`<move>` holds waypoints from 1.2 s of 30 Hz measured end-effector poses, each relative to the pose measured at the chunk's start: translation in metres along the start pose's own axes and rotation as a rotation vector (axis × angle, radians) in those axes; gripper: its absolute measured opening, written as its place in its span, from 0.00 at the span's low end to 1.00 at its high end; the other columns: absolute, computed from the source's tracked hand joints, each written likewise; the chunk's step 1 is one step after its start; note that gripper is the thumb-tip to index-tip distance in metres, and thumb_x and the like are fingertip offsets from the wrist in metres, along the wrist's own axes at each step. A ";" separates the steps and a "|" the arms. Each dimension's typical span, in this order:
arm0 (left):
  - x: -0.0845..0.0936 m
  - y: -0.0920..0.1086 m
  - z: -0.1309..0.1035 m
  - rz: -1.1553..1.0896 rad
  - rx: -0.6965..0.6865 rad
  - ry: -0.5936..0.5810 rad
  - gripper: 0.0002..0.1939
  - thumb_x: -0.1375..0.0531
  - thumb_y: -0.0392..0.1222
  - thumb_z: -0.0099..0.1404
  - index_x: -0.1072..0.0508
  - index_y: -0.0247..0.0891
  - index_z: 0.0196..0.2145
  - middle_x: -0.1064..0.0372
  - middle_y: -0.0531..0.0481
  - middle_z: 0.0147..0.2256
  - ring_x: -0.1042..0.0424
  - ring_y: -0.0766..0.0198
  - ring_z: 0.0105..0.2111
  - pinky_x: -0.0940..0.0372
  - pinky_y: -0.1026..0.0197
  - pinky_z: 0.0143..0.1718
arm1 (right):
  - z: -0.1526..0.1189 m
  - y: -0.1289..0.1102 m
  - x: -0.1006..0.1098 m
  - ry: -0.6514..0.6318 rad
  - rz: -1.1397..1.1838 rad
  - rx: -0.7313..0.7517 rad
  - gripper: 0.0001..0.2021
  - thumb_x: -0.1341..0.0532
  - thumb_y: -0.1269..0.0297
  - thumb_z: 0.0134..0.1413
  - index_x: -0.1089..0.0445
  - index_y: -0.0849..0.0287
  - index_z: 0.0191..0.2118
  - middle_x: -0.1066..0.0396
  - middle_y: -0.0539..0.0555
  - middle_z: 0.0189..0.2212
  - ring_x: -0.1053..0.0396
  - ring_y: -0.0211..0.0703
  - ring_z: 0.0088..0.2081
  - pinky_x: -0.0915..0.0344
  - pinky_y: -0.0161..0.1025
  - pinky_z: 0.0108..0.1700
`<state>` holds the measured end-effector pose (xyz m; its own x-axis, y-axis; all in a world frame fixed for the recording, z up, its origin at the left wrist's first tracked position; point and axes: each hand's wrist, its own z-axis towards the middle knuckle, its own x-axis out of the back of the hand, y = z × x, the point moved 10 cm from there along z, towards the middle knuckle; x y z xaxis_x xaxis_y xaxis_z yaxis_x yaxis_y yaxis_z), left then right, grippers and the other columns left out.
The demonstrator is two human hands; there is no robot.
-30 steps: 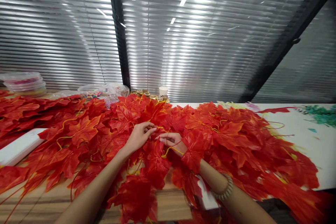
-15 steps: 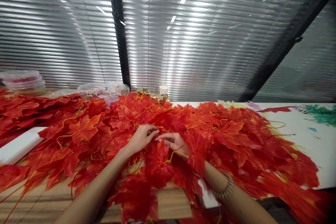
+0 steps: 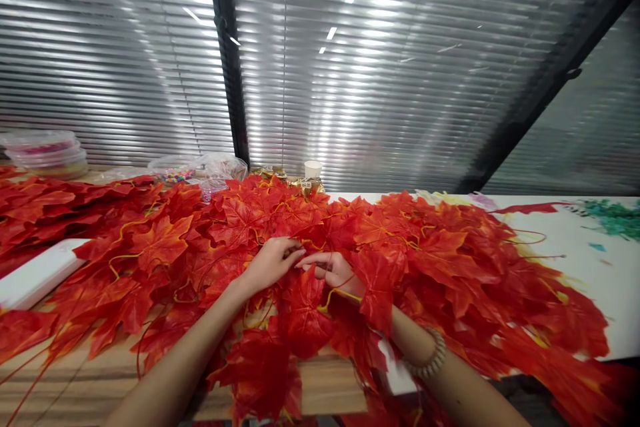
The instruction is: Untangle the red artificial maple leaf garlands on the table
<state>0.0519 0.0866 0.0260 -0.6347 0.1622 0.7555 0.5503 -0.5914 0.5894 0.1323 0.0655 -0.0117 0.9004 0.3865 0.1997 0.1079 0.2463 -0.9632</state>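
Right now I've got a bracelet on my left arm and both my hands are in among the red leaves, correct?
Not quite. The head view shows the bracelet on your right arm, not your left. The rest holds: your left hand and right hand are both among the red leaves.

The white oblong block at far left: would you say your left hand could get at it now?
Probably yes: the white oblong block looks mostly uncovered, though red artificial maple leaves lie between it and the left hand.

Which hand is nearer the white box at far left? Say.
Left. The left hand is right of the white box, across red leaves; the right hand is farther right.
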 end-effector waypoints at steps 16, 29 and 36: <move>-0.005 0.002 -0.001 0.058 0.000 -0.042 0.13 0.49 0.41 0.65 0.26 0.36 0.30 0.25 0.45 0.29 0.28 0.59 0.29 0.40 0.63 0.32 | -0.009 -0.013 -0.005 0.037 0.098 -0.043 0.11 0.41 0.66 0.43 0.25 0.59 0.34 0.30 0.52 0.24 0.32 0.41 0.32 0.35 0.38 0.36; -0.005 0.004 -0.002 0.050 -0.010 -0.040 0.11 0.47 0.41 0.64 0.27 0.37 0.30 0.27 0.46 0.29 0.29 0.59 0.30 0.39 0.63 0.34 | -0.013 -0.032 -0.009 -0.005 0.131 -0.057 0.09 0.43 0.69 0.40 0.27 0.51 0.28 0.33 0.53 0.22 0.36 0.43 0.26 0.36 0.45 0.37; -0.006 0.004 -0.003 0.084 0.005 -0.075 0.11 0.48 0.40 0.64 0.27 0.36 0.32 0.27 0.46 0.31 0.29 0.59 0.32 0.38 0.62 0.36 | -0.012 -0.029 -0.008 0.009 0.053 -0.041 0.10 0.45 0.68 0.42 0.26 0.51 0.28 0.33 0.54 0.22 0.35 0.44 0.26 0.36 0.44 0.34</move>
<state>0.0569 0.0810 0.0229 -0.5440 0.1705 0.8216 0.6031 -0.6013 0.5241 0.1265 0.0447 0.0127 0.9091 0.3897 0.1468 0.0771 0.1889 -0.9790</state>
